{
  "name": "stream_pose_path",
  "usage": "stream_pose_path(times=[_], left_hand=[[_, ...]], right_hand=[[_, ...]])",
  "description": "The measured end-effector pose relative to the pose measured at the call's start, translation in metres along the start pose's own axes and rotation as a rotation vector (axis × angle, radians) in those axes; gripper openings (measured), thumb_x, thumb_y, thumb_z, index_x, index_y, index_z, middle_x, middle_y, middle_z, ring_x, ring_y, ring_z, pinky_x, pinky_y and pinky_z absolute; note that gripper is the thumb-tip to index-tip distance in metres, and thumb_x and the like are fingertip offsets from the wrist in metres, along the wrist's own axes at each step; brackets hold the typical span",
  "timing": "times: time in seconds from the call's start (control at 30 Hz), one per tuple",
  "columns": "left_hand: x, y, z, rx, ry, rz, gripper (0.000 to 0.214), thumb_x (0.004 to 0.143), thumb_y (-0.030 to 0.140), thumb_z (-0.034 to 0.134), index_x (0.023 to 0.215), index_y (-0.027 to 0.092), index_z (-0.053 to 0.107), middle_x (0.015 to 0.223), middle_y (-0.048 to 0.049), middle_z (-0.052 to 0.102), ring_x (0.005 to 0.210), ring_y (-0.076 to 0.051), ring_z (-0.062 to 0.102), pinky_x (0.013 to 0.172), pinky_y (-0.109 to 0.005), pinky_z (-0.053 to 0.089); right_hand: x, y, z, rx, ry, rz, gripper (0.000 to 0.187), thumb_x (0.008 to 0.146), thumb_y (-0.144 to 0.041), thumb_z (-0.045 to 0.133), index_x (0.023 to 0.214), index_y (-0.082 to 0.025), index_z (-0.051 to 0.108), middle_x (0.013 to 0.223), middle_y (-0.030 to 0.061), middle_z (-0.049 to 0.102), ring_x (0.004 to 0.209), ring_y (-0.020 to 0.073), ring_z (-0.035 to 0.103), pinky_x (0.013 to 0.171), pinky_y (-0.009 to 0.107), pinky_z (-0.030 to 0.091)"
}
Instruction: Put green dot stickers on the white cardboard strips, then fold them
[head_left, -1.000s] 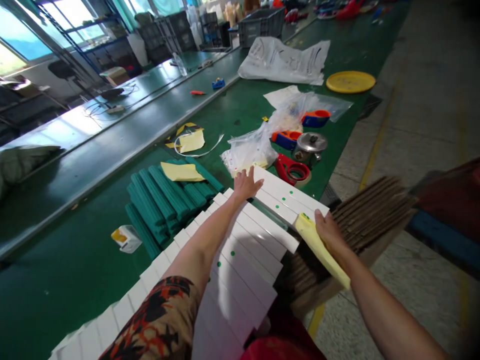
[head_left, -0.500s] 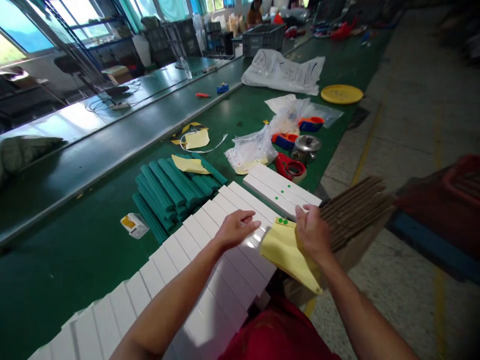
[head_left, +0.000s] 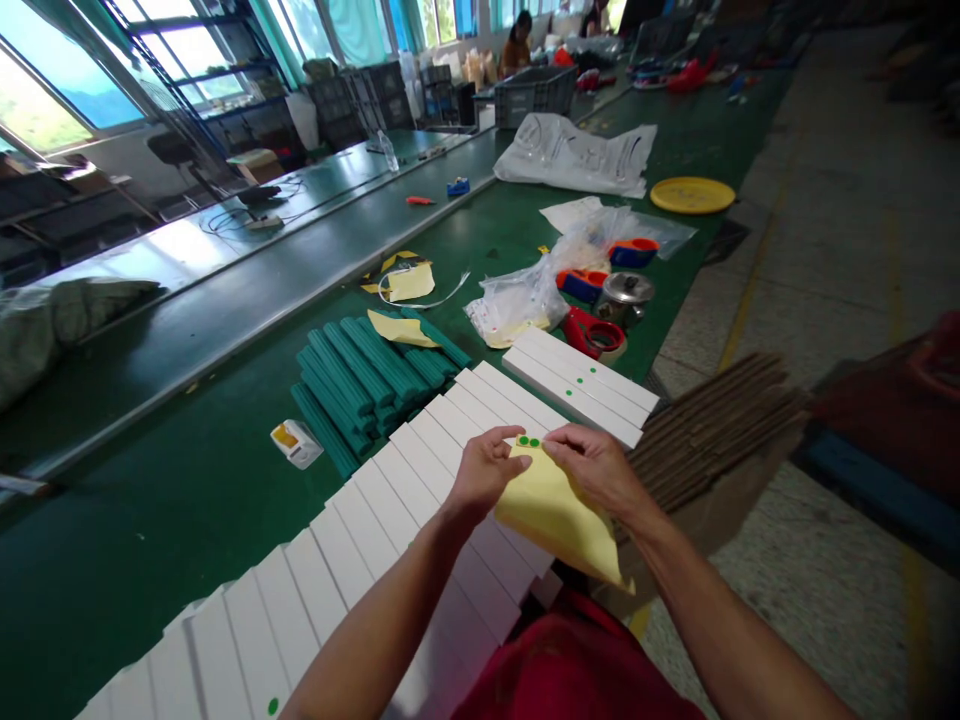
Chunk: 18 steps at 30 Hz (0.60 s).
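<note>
- Over the near edge of the green table (head_left: 150, 520), both hands meet on a yellow backing sheet (head_left: 551, 515). It hangs above a long, overlapping row of white boxes (head_left: 390, 500).
- The left hand (head_left: 484, 475) pinches the sheet's top corner narrowly, fingertips right beside two green dot stickers (head_left: 528, 441) at that edge.
- The right hand (head_left: 592, 470) grips the same top edge from the other side, fingers closed on the paper.
- Seemingly done: the far boxes (head_left: 577, 385), lying crosswise at the row's end, carry green dots. One more dot shows on a box at the bottom of the view.
- Seemingly left: the boxes between show bare tops, and only two dots are visible on the sheet.
- Nearby lie teal strips (head_left: 367, 375), a red tape dispenser (head_left: 592, 335) and stacked cardboard (head_left: 712, 420).
</note>
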<state>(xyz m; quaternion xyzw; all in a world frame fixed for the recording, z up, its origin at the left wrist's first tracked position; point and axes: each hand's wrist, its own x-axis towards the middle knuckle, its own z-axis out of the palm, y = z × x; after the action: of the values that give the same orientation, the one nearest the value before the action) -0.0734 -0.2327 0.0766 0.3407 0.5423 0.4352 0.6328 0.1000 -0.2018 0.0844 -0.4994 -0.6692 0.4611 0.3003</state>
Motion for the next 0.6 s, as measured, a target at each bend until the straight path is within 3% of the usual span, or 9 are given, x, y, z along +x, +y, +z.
stream_pose_path(times=[0.17, 0.27, 0.4, 0.6], left_hand=[[0.001, 0.015, -0.014, 0.616, 0.053, 0.414, 0.028, 0.074, 0.016, 0.069, 0.102, 0.020, 0.072, 0.090, -0.0037, 0.065, 0.083, -0.015, 0.061, 0.074, -0.026, 0.050], [-0.001, 0.022, -0.016, 0.842, 0.013, 0.570, 0.022, 0.080, 0.015, 0.065, 0.099, 0.021, 0.074, 0.089, -0.0047, 0.065, 0.088, -0.016, 0.061, 0.081, -0.028, 0.050], [-0.004, 0.021, -0.013, 0.964, 0.021, 0.667, 0.018, 0.085, 0.018, 0.061, 0.095, 0.020, 0.075, 0.085, -0.0057, 0.065, 0.085, -0.017, 0.060, 0.079, -0.029, 0.050], [-0.004, 0.015, -0.013, 0.994, -0.018, 0.692, 0.017, 0.085, 0.018, 0.059, 0.091, 0.021, 0.075, 0.080, -0.0047, 0.065, 0.082, -0.017, 0.059, 0.077, -0.028, 0.049]], right_hand=[[-0.002, -0.005, 0.003, -0.043, 0.000, 0.017, 0.028, 0.082, -0.034, 0.053, 0.069, -0.015, 0.068, 0.063, 0.0009, 0.060, 0.062, 0.0160, 0.052, 0.057, 0.025, 0.038], [-0.002, -0.003, 0.007, -0.091, 0.003, 0.019, 0.030, 0.084, -0.035, 0.050, 0.066, -0.015, 0.066, 0.058, -0.0006, 0.054, 0.058, 0.0143, 0.048, 0.053, 0.024, 0.034], [-0.003, -0.001, 0.009, -0.185, -0.004, -0.006, 0.031, 0.085, -0.035, 0.049, 0.063, -0.016, 0.062, 0.057, -0.0014, 0.051, 0.058, 0.0139, 0.047, 0.053, 0.024, 0.033], [-0.007, -0.001, 0.009, -0.257, -0.015, -0.016, 0.033, 0.086, -0.036, 0.047, 0.062, -0.017, 0.060, 0.055, -0.0016, 0.049, 0.057, 0.0142, 0.047, 0.054, 0.025, 0.032]])
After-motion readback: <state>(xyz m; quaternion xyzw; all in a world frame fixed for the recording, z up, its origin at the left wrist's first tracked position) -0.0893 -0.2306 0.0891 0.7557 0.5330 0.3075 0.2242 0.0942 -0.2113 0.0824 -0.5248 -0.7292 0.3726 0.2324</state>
